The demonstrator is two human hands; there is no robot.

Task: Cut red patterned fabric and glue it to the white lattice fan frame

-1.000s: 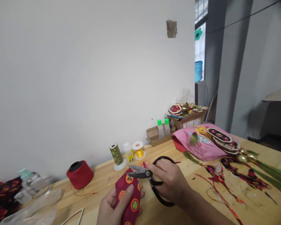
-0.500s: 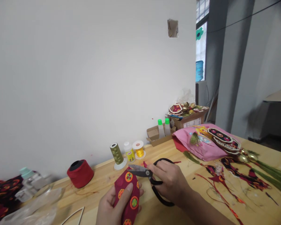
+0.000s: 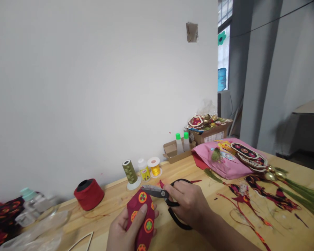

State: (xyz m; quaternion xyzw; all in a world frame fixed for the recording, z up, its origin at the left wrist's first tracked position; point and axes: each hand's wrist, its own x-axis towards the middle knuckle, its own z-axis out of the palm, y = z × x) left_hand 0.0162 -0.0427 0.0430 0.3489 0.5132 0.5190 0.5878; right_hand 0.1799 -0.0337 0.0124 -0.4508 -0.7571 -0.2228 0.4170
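Observation:
My left hand (image 3: 122, 232) grips a dark red fabric piece (image 3: 141, 219) with orange and green circles, thumb pressed on its front. My right hand (image 3: 189, 202) is closed through the black handles of a pair of scissors (image 3: 163, 195). The steel blades point left and touch the top edge of the fabric piece. Both hands hover low over the wooden table (image 3: 290, 237) near its front edge.
Along the wall stand a red thread cone (image 3: 88, 194), an olive spool (image 3: 130, 172), a small glue bottle (image 3: 144, 170) and a gold spool (image 3: 155, 167). A cardboard box with green-capped bottles (image 3: 181, 143), pink cloth (image 3: 225, 160), embroidered pieces and green tassels (image 3: 303, 195) lie right. Plastic wrap lies left.
The scissor blades have closed together at the top edge of the fabric. Both hands stay in nearly the same place; the view shifted slightly.

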